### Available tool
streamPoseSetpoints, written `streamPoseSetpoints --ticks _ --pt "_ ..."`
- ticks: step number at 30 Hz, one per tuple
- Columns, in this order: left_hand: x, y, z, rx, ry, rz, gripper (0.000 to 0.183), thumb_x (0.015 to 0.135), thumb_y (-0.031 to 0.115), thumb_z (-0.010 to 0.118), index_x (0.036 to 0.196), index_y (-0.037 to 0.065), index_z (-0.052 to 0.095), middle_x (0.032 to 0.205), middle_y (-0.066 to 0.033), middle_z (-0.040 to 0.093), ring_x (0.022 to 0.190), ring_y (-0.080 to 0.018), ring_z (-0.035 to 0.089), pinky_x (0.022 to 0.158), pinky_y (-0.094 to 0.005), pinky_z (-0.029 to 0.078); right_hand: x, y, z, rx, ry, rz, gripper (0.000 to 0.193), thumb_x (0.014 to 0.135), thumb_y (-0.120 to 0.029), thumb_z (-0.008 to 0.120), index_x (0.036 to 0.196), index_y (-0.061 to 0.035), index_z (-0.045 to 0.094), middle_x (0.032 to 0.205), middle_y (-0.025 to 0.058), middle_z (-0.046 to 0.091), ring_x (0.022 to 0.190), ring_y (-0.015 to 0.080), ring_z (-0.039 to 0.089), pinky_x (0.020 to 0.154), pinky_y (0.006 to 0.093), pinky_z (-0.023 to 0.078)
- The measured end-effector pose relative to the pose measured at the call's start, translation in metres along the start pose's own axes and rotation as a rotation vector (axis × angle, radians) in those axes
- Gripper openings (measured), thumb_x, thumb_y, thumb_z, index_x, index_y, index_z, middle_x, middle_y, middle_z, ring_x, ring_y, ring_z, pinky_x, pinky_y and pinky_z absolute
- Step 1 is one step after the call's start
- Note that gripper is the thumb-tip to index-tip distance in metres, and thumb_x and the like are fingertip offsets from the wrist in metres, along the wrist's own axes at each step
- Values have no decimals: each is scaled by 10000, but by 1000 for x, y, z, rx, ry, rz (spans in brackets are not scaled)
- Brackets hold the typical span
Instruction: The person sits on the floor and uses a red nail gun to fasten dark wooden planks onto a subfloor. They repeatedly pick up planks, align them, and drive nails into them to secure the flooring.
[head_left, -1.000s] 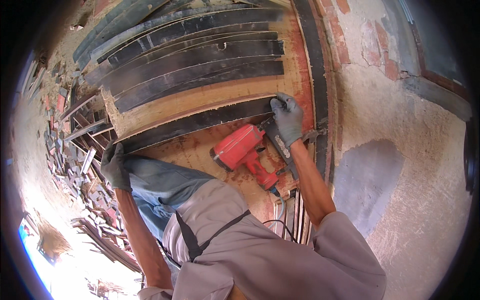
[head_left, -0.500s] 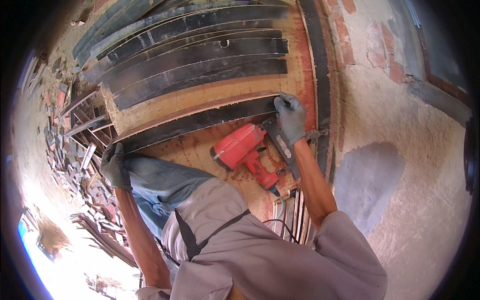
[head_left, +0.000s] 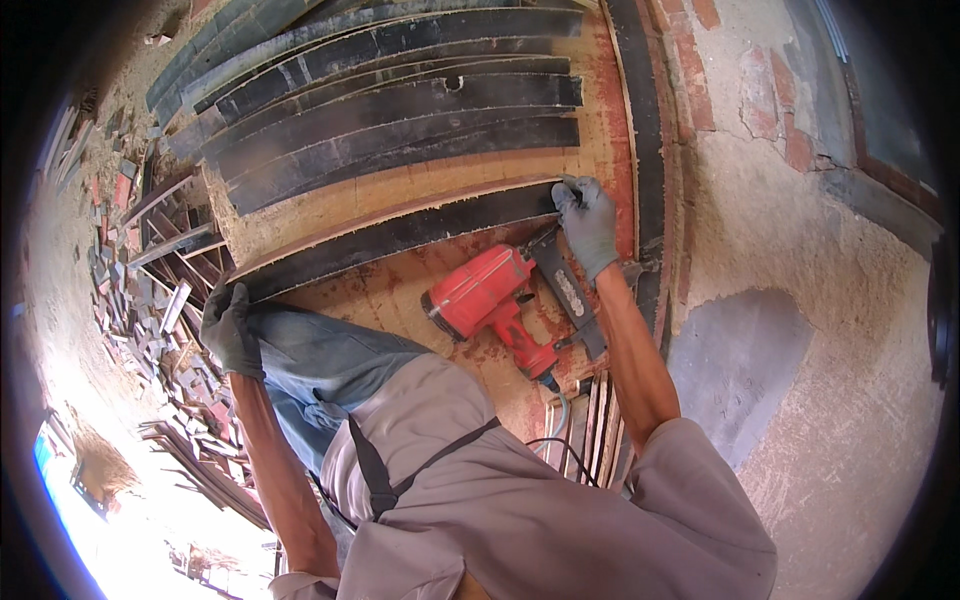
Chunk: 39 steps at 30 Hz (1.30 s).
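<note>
A long black-faced wooden strip [head_left: 400, 232] lies across the reddish-stained plywood surface [head_left: 380, 298], with a second strip's brown edge [head_left: 400, 212] right along its far side. My left hand [head_left: 230, 330], in a grey glove, is closed round the near-left end of the black strip. At the right end, my gloved right hand [head_left: 588, 222] pinches the strip between thumb and fingers. The fingertips of both hands are partly hidden. A red nail gun [head_left: 490, 300] with a dark magazine [head_left: 568, 290] rests on the plywood, just below my right hand.
Several black strips [head_left: 400, 130] are laid out beyond the held one. A dark board [head_left: 642, 130] borders the right side, next to a worn plaster and brick wall [head_left: 770, 240]. Wood offcuts [head_left: 185, 330] are heaped at the left. An air hose [head_left: 562, 410] runs from the nail gun.
My right hand has shifted slightly up and to the right along with its end of the strip. My left hand and the nail gun have hardly moved.
</note>
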<state>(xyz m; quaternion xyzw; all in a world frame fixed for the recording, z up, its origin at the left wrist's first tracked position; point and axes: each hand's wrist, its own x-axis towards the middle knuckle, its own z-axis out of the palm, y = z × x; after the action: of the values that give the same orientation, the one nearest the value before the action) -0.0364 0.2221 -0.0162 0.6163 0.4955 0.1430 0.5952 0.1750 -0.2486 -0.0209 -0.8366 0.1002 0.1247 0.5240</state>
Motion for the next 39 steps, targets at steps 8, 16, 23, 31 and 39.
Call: streamPoseSetpoints --ticks 8,16,23,31,39 --pt "-6 6 7 65 21 35 334 855 7 718 1187 14 682 1032 -44 685 882 -113 610 828 -236 491 8 2 -3 -198 -7 -50 159 898 -114 688 999 -8 625 884 107 701 796 117 599 731 297 500" --pt "-15 20 33 656 98 563 377 814 -38 643 1176 65 673 1155 -103 687 1074 -228 639 977 -351 481 11 -1 1 -312 38 -121 181 887 -177 696 942 -26 613 822 164 692 710 216 656 676 348 512" --pt "-80 55 167 770 -481 881 508 704 306 804 1155 112 675 1165 -85 661 1111 -276 602 1069 -480 353 15 -3 2 -395 47 -108 190 882 -194 697 927 -25 622 828 181 687 729 245 664 680 360 509" --pt "-83 43 192 770 -593 910 541 638 361 815 1104 140 652 1078 -43 656 1015 -278 597 919 -442 426 15 -6 -1 -357 20 -70 201 883 -197 701 929 -17 627 813 159 692 727 192 648 682 341 509" --pt "-83 47 196 759 -598 955 542 650 392 822 1081 116 644 1020 -64 644 976 -287 591 882 -429 431 14 -8 -4 -277 -12 -33 181 872 -164 713 929 -15 627 805 139 695 708 151 624 666 328 508"
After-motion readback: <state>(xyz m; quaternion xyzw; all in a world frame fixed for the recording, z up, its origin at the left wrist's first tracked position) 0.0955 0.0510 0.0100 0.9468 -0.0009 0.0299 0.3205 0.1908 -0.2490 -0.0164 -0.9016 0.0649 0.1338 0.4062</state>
